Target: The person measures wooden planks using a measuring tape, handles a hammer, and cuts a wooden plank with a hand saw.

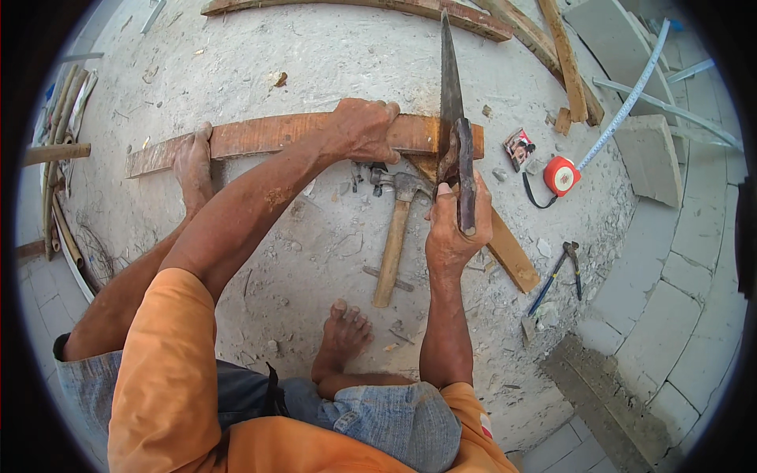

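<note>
A long reddish-brown wooden plank [264, 135] lies across the ground in front of me. My left hand [363, 130] is closed over it right of its middle, fingers wrapped round the edges. My bare left foot [194, 167] rests on the plank near its left end. In my right hand [456, 232] is the dark handle of a handsaw [450, 75], its blade pointing away from me and crossing the plank near the right end. Below the plank lies a claw hammer [392, 252] with a wooden handle. A shorter wooden strip [512, 252] slants out from under the plank, partly hidden by my right hand.
To the right are a red tape measure [561, 175] with its tape drawn out, a small packet [518, 148] and pincers [569, 264]. Timber [355, 6] lies at the far side. Grey slabs [648, 160] stand at the right; poles [59, 150] lean at the left.
</note>
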A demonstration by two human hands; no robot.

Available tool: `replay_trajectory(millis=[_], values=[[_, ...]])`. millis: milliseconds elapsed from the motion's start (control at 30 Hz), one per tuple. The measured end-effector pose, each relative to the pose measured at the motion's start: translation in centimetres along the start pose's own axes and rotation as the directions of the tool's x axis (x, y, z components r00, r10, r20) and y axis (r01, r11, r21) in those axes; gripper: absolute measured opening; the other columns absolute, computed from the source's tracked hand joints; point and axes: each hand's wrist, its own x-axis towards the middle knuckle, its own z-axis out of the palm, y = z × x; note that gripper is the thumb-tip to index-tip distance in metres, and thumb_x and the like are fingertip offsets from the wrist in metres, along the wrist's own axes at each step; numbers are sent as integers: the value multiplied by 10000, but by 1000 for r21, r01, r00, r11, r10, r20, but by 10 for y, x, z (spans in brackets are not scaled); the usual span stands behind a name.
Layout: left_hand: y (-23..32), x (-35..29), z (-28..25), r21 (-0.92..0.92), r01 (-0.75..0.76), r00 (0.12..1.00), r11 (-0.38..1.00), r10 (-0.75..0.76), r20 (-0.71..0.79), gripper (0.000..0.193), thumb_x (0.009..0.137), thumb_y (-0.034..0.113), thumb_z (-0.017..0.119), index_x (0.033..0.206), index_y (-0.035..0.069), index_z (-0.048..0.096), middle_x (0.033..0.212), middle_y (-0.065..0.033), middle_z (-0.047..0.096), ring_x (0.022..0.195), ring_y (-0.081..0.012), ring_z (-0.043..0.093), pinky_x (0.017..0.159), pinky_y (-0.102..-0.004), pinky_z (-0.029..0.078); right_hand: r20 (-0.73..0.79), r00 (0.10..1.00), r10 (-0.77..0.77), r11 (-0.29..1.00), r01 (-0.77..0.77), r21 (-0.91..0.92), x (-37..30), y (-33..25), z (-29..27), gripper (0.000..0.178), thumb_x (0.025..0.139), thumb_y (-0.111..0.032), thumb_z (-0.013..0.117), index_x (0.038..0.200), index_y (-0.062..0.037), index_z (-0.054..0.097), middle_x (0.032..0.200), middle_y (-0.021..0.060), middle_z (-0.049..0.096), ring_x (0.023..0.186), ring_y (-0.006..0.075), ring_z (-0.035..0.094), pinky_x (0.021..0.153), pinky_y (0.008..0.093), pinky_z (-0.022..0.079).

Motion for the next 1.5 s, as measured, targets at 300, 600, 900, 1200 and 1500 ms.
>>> replay_trajectory(millis=[300, 600, 900, 1200, 1500], values=[[4, 3, 1, -11, 5, 1000, 1000, -5, 18, 693, 640, 470, 797, 1093, -27, 630, 779, -189, 699, 711, -340, 704, 617, -441, 564, 15, 1000, 11, 1000, -10, -25, 2, 0, 2, 418, 882, 52, 643, 1290, 93, 560, 1093, 175, 636, 965, 244, 651, 845, 339, 526], [-2, 4, 4, 15, -1, 998, 1000, 0, 60, 719, 644, 460, 785, 1142, -33, 625, 824, -208, 710, 744, -363, 713, 635, -464, 569, -9, 998, -66, 983, 63, -175, -106, 9, -38, 368, 897, 49, 616, 1255, 114, 563, 1090, 239, 671, 735, 199, 654, 663, 300, 537], [-2, 7, 6, 34, 67, 996, 997, -69, 63, 702, 646, 434, 783, 1197, 29, 625, 897, -213, 718, 814, -387, 710, 726, -459, 566, -49, 991, -126, 982, 117, -146, -88, 2, -25, 371, 897, 46, 631, 1261, 93, 578, 1089, 220, 667, 887, 271, 696, 799, 365, 558], [10, 11, 7, -6, 71, 997, 997, -71, 33, 710, 632, 448, 781, 1172, 13, 626, 894, -194, 723, 831, -357, 715, 733, -457, 564, -17, 1000, -5, 995, 3, -100, -40, -19, -17, 395, 873, 40, 658, 1243, 136, 557, 1159, 288, 673, 1037, 319, 717, 885, 365, 569], [7, 17, 5, 63, 124, 992, 990, -124, -5, 722, 631, 457, 800, 1194, 39, 628, 935, -179, 734, 856, -342, 716, 757, -449, 565, -30, 998, -53, 985, 48, -164, -96, -29, -50, 450, 844, 46, 682, 1273, 116, 565, 1172, 270, 679, 1020, 322, 728, 848, 340, 576]])
